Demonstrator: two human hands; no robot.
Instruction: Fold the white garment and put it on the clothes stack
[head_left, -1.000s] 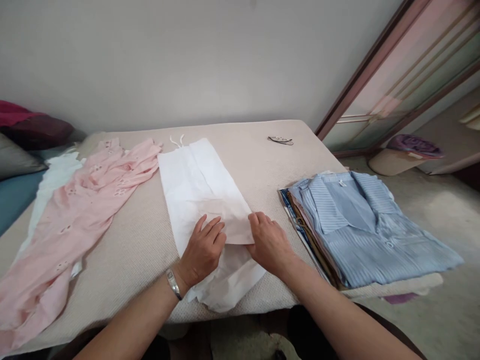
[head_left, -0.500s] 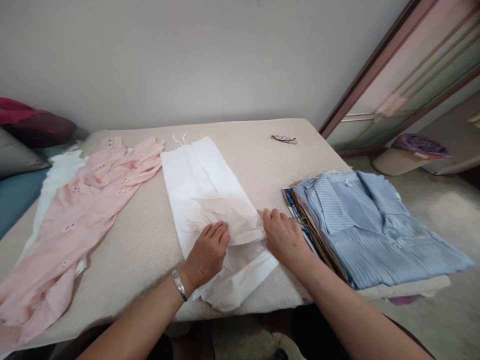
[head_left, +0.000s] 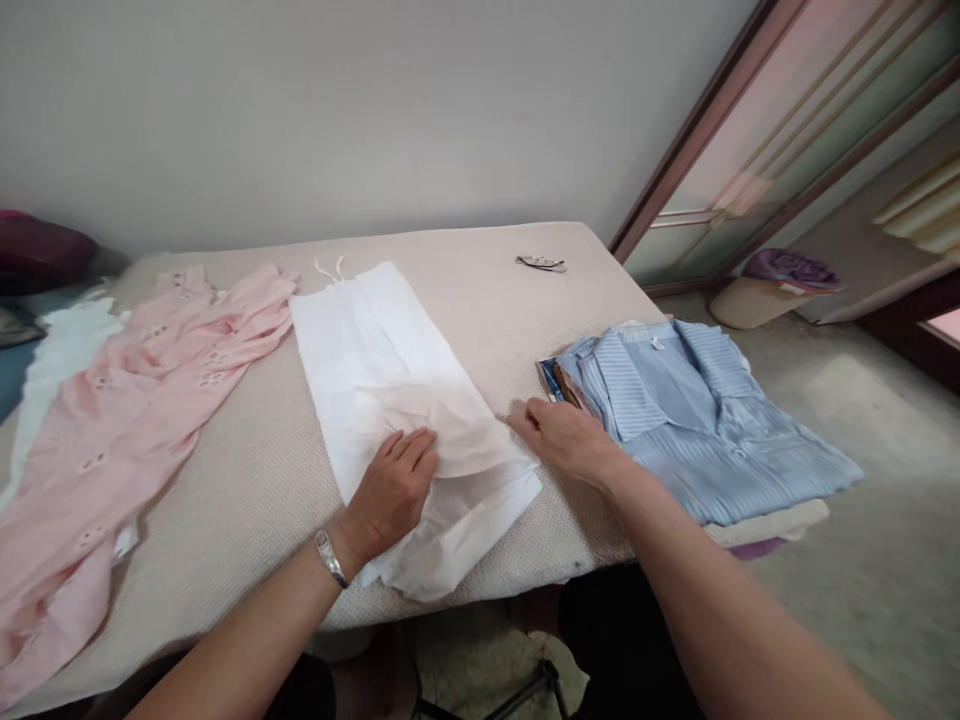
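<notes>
A white garment (head_left: 390, 330) lies lengthwise on the bed-like surface, with thin drawstring ends at its far edge. Its near part is turned over, wrinkled and slightly see-through. My left hand (head_left: 394, 480), a silver bracelet at its wrist, rests on this part with fingers stretched out flat. At the garment's right edge, my right hand (head_left: 566, 435) has its fingers closed on the fabric. Right of that hand sits a stack of folded clothes with a light-blue striped shirt (head_left: 675, 420) on top.
A pink garment with cut-out flowers (head_left: 165, 390) is spread at the left, partly over a white one (head_left: 64, 350). Glasses (head_left: 541, 264) lie near the wall. The beige cover (head_left: 247, 500) ends at a front edge near my legs. A lined bin (head_left: 765, 295) stands on the floor.
The view has swung slightly right, so everything appears shifted left. My left hand stays on the white garment, and my right hand remains at its right edge, its fingers more bent.
</notes>
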